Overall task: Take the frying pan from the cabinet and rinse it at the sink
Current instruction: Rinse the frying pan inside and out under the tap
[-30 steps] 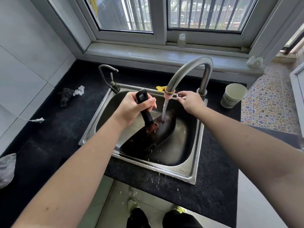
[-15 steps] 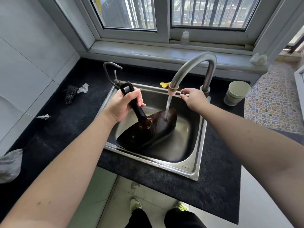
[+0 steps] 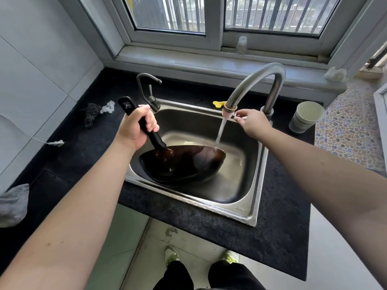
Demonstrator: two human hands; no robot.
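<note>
The frying pan (image 3: 184, 164) is held tilted in the sink (image 3: 240, 214) by the left hand (image 3: 136, 128), clenched round its handle; water is poured onto it from the tap (image 3: 251, 84). The tap's lever is pinched by the right hand (image 3: 251, 122).

- Sink (image 3: 243, 210) basin: frying pan (image 3: 184, 162) fills left half; right half open.
- Tall faucet (image 3: 257, 80) arches over back rim; small tap (image 3: 149, 88) stands at back-left corner.
- Counter (image 3: 209, 222) front strip bare; paper cup (image 3: 306, 117) to right, scourer (image 3: 91, 114) to left.
</note>
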